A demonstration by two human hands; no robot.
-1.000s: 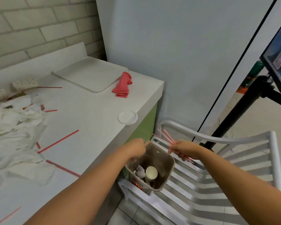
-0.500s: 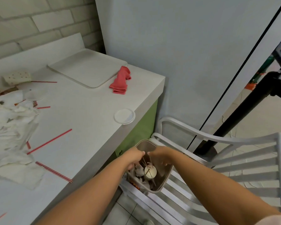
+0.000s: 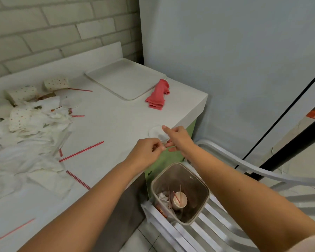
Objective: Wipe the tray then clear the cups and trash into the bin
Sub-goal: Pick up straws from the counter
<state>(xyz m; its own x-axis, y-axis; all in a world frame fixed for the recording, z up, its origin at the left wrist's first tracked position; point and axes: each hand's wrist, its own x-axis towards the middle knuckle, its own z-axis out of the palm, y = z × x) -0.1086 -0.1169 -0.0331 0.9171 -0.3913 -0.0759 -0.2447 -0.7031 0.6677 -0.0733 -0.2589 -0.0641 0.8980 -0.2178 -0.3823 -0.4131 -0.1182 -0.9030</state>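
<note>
The white tray lies bare at the back of the counter, with a red cloth crumpled beside it. A small white lid sits at the counter's front edge. My right hand pinches its near side, index finger laid over the top. My left hand is curled shut next to the lid's near edge, holding nothing that I can see. Below the counter, the grey bin rests on a white chair and holds a paper cup, thin straws and crumpled paper.
Red-striped straws lie scattered over the counter. A heap of white napkins and dotted paper cups fills the left side. The slatted white chair stands by the green cabinet. A black tripod leg crosses at right.
Both hands have risen from the bin to the counter's edge. The straws that my right hand held now lie in the bin, and that hand has closed on the lid.
</note>
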